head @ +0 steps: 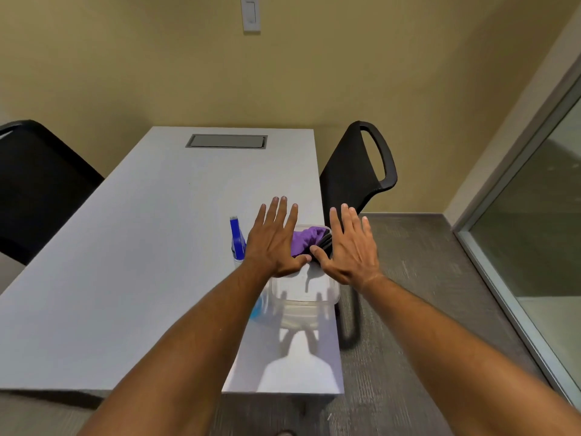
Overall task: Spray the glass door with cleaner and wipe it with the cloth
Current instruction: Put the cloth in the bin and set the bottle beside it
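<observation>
Tabletop (125, 247): pale grey rectangular laminate, long axis running away from the camera toward a yellow-beige painted wall (157, 73). A grey rectangular cable hatch (227, 141) is set flush near the far end. A white wall switch plate (250, 14) sits high on the wall above it. Floor is grey wood-grain plank (408, 278).

Black mesh-back chair (355, 171) stands just beside the right edge of the tabletop, backrest tilted. A second black chair (37, 184) stands at the left edge. Glass door (534, 231) with a pale metal frame occupies the right side of the room, well apart from the tabletop; a strip of floor lies between the right-hand chair and the frame.

Clear plastic rectangular tub (305, 291) rests near the right front corner of the tabletop, close to the right edge. Inside its far end lies a crumpled purple cloth (306, 239), with a dark item beside it that cannot be identified. Blue-topped clear spray bottle of cleaner (238, 239) stands just left of the tub, partly hidden by the left forearm; blue liquid shows lower down.

Left hand (275, 240): fingers straight and spread, palm down above the tub's left side, holding nothing. Right hand (349, 250): fingers straight, palm down above the tub's right side, thumb near the dark item; contact cannot be told. Thumbs nearly meet over the cloth.
</observation>
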